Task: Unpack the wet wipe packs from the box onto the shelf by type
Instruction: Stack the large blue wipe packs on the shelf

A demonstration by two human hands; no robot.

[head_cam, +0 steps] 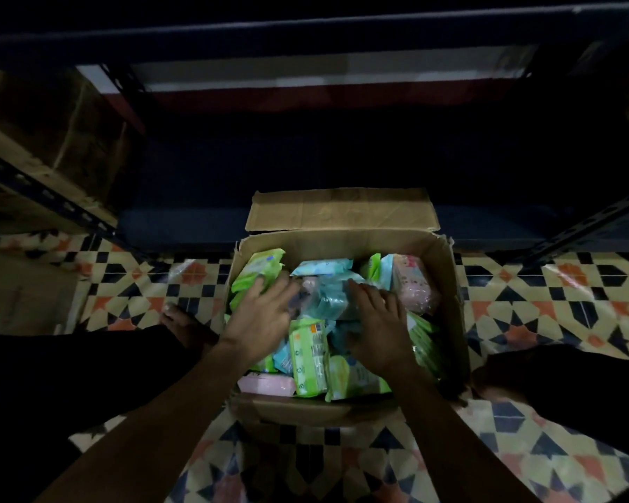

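**Operator:** Dim storeroom, patterned tile floor (545,292), and I have the cardboard box (447,285) sitting on it right under both hands.

**Partner:** Where are the packs?

**Operator:** All in the box, a mixed heap. Blue packs (324,270) lie just beyond my fingertips, green packs (258,270) under my left hand (258,317), a pink pack (414,281) just outside my right hand (374,321). Both hands rest spread and loose on the pile, gripping nothing that I can see.

**Partner:** And the shelf?

**Operator:** The shelf (182,226) is dark, beyond the box, past my fingertips. My judgement: take one colour at a time, close each hand round a few matching packs, and lift straight up, so loose neighbours don't spill over the wall
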